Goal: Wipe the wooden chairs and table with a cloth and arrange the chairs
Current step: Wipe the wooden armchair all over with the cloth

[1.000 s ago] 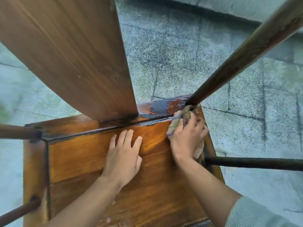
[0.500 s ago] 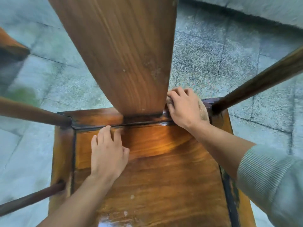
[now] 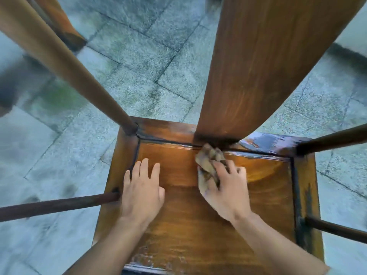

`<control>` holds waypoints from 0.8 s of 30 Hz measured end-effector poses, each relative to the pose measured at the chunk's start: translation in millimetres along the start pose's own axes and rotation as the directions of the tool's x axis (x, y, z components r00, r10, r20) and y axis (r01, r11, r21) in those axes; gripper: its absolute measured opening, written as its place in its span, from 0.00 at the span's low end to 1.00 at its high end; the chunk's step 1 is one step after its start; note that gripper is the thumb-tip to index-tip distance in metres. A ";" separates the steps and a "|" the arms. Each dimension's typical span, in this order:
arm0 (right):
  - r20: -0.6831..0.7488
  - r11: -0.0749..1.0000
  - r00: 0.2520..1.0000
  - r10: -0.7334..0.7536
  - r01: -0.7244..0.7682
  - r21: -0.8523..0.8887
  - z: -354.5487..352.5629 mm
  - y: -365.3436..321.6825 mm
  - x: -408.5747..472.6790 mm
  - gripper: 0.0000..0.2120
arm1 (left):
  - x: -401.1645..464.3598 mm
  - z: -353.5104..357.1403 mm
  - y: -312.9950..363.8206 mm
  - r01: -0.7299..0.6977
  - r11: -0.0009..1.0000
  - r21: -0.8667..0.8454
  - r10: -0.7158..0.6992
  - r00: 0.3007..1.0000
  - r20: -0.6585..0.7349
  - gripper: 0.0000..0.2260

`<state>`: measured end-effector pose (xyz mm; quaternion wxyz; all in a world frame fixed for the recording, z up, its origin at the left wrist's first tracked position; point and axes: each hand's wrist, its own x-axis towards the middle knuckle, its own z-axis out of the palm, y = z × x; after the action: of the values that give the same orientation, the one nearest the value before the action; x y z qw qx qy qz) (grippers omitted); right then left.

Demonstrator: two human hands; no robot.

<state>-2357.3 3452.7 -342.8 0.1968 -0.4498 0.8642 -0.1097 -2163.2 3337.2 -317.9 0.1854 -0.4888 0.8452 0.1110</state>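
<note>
I look straight down on a brown wooden chair seat [image 3: 264, 197] with dark worn edges. Its wide back splat [image 3: 264, 66] rises from the rear rail toward the camera. My left hand [image 3: 142, 187] lies flat on the left part of the seat, fingers straight. My right hand [image 3: 224, 187] grips a crumpled tan cloth [image 3: 208, 161] and presses it on the seat just in front of the splat's base. A wet dark patch [image 3: 266, 141] shines on the rear rail to the right of the splat.
Round chair posts and arm rails stand around the seat: a thick post at rear left [image 3: 59, 64], a dark rail at left [image 3: 55, 205], dark rails at right [image 3: 333, 139]. Grey stone paving [image 3: 139, 56] surrounds the chair. Another wooden piece [image 3: 59, 22] shows at top left.
My right hand with the cloth has come off the rear right corner and moved left and forward onto the seat below the splat. The view has shifted; my left hand stays flat on the seat.
</note>
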 end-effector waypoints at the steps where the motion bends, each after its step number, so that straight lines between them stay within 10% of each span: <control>1: 0.080 0.990 0.989 -0.126 0.130 -0.055 13.1 -25.4 -7.0 0.23 | -4.8 3.0 -6.9 0.006 1.000 -0.008 -0.006 1.000 0.004 0.27; 9: -0.023 0.899 0.923 -0.384 0.368 -0.237 29.7 -125.0 118.0 0.23 | -25.9 17.4 -22.3 -0.083 0.994 -0.074 0.084 0.996 0.017 0.30; 15: -0.003 0.989 0.989 0.149 -0.149 -0.025 33.0 -128.0 196.1 0.20 | -6.9 16.3 -21.3 0.011 0.983 -0.185 -0.025 0.997 -0.069 0.28; 20: -0.098 0.966 0.961 -0.258 0.254 -0.051 48.6 -132.8 125.8 0.23 | -34.2 34.7 -24.2 0.000 0.984 -0.176 0.004 1.000 0.022 0.32; 24: 0.162 0.855 0.843 -0.514 0.518 0.017 48.7 -124.6 76.3 0.23 | -64.2 41.1 -21.5 -0.027 0.984 -0.175 0.045 0.994 0.098 0.32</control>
<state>-2283.9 3318.2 -359.3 0.2229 -0.6755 0.6942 -0.1100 -2107.0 3392.0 -328.2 0.1829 -0.4813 0.8306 0.2122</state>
